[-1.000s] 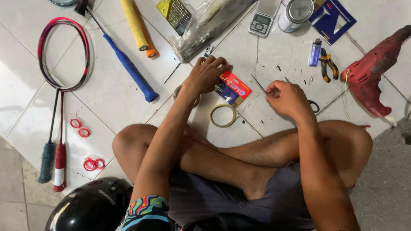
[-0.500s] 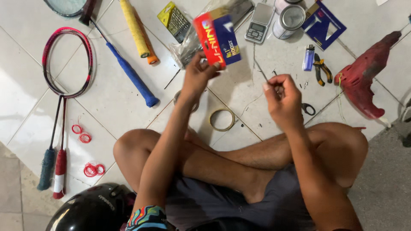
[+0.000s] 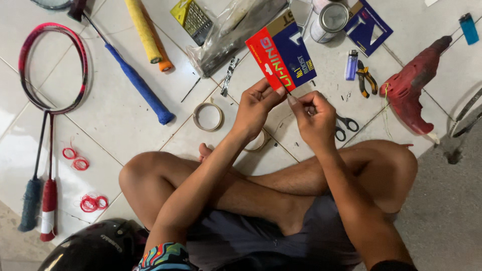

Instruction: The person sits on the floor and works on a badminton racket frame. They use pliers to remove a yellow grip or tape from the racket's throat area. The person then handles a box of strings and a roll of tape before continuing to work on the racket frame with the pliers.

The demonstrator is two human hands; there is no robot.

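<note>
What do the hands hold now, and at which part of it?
Both hands hold one red and blue flat packet at its lower edge: the left hand with its fingers at the red lower corner, the right hand just beside it, at the bottom.

I hold the red-and-blue cardboard string packet [image 3: 281,56] between my left hand [image 3: 255,105] and right hand [image 3: 315,116], above my crossed legs. Black-handled scissors [image 3: 345,126] lie just right of my right hand; a tan tape roll [image 3: 208,116] lies left of my left hand, a blue-gripped racket handle [image 3: 138,83] farther left.
</note>
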